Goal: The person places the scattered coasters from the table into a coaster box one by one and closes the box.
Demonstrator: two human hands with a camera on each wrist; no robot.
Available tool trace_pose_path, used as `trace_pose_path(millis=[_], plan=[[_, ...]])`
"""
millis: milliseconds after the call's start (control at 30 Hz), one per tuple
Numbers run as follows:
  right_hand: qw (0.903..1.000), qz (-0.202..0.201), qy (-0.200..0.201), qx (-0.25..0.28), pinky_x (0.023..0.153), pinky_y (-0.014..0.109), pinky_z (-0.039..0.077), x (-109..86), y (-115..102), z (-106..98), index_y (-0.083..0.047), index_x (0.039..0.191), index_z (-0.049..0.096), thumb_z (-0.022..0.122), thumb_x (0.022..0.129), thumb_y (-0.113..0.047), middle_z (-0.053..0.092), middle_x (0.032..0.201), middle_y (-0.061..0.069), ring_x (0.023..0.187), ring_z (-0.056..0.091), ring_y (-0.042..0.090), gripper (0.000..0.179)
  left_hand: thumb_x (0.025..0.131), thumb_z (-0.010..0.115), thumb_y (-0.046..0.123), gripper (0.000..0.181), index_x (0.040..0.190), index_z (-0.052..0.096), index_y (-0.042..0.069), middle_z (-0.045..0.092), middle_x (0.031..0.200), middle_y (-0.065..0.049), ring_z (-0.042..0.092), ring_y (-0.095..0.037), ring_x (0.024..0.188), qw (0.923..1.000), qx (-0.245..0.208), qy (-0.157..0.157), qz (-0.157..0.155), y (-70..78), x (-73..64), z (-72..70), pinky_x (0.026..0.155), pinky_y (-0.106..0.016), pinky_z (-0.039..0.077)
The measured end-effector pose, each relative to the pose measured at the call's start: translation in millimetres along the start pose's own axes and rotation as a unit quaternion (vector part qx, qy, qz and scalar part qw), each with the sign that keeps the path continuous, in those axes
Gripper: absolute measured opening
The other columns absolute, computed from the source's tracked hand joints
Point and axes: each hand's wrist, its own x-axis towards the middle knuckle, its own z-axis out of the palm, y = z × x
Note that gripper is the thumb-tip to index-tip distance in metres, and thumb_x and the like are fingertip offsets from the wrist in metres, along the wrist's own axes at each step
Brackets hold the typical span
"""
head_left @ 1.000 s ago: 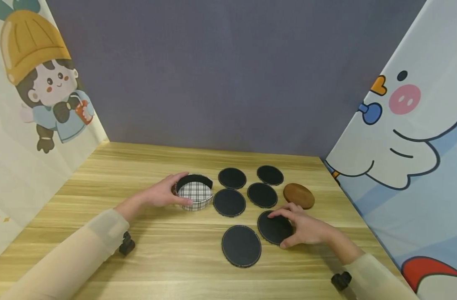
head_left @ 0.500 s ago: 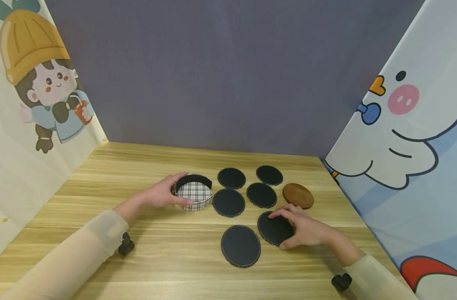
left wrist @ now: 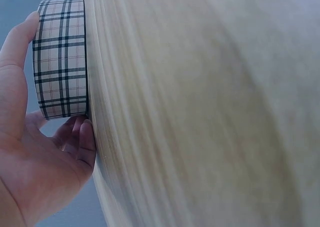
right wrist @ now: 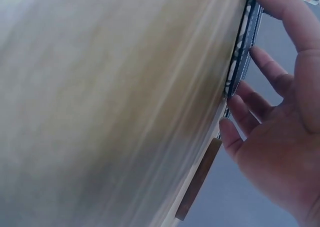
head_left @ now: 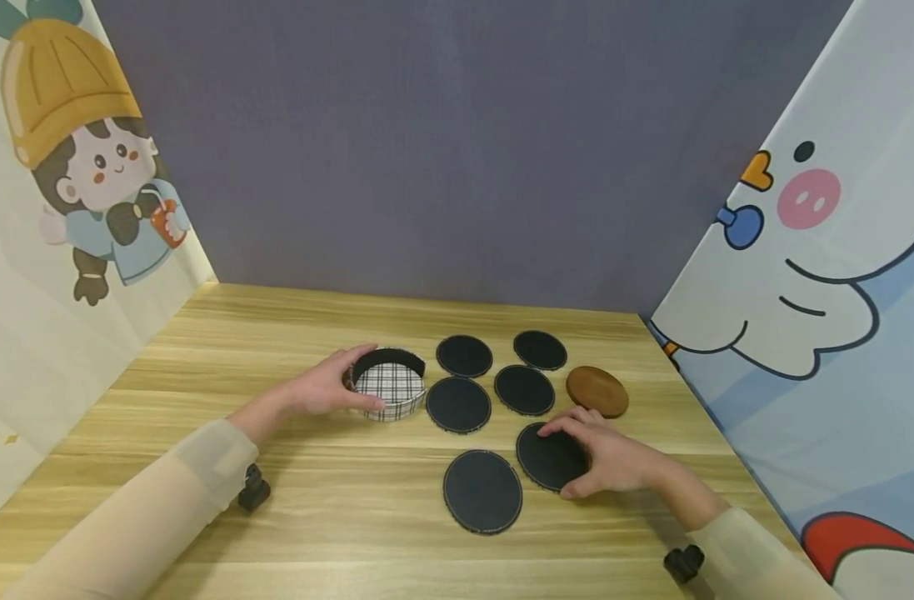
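My left hand (head_left: 317,392) grips a round coaster holder (head_left: 391,387) with a plaid pattern and a dark inner wall, its side open toward the right. In the left wrist view the thumb lies along the holder's wall (left wrist: 61,62), the fingers curling behind it. On the right, my right hand (head_left: 614,457) spans a black round coaster (head_left: 545,458) lying on the table, fingertips at its far edge and thumb at its near edge. Seen edge-on in the right wrist view, that coaster (right wrist: 242,49) shows a patterned rim beside the fingers (right wrist: 272,69).
Several more black coasters lie flat around the middle: a near one (head_left: 482,492), one beside the holder (head_left: 459,406) and others farther back (head_left: 525,390). A brown wooden disc (head_left: 597,392) lies beyond my right hand. A grey panel (head_left: 427,150) closes off the wooden table (head_left: 337,517) behind.
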Motion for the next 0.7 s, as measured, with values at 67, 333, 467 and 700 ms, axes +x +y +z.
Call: trace_pose_path(millis=[67,333,467,700], plan=[[1.0000,0.001,0.003,-0.003,0.107,0.059,0.043,0.7,0.2,-0.1,-0.029,0.145,0.063,0.098,0.074,-0.043,0.053,0.151,0.001,0.137,0.042,0.033,0.080,0.085,0.094,0.051,0.123,0.177,0.020,0.018,0.038,0.161,-0.033,0.055,-0.049,0.136,1.0000,0.000,0.001,-0.001,-0.2,-0.1,-0.1,0.112,-0.065,0.052],[0.9989,-0.004,0.044,-0.013,0.105,0.057,0.044,3.3,-1.4,0.3,-0.031,0.147,0.063,0.096,0.075,-0.047,0.053,0.149,0.001,0.137,0.042,0.033,0.081,0.085,0.093,0.052,0.124,0.177,0.019,0.016,0.035,0.165,-0.034,0.049,-0.055,0.144,1.0000,0.003,0.001,0.001,1.9,-1.0,-0.1,0.119,-0.072,0.042],[0.9970,-0.009,0.077,-0.003,0.104,0.057,0.045,5.5,-5.2,0.4,-0.033,0.149,0.063,0.097,0.075,-0.044,0.052,0.152,0.002,0.139,0.042,0.034,0.082,0.085,0.093,0.052,0.124,0.177,0.019,0.016,0.035,0.165,-0.034,0.049,-0.054,0.144,1.0000,0.004,0.003,0.001,2.7,-1.8,-0.4,0.119,-0.073,0.042],[0.9924,-0.021,0.120,0.018,0.108,0.064,0.042,14.8,-16.4,0.1,-0.033,0.151,0.063,0.098,0.078,-0.040,0.051,0.155,0.005,0.143,0.039,0.032,0.081,0.085,0.094,0.049,0.124,0.177,0.019,0.014,0.036,0.164,-0.034,0.050,-0.054,0.142,1.0000,-0.005,0.001,0.004,2.0,-1.6,0.1,0.117,-0.070,0.046]])
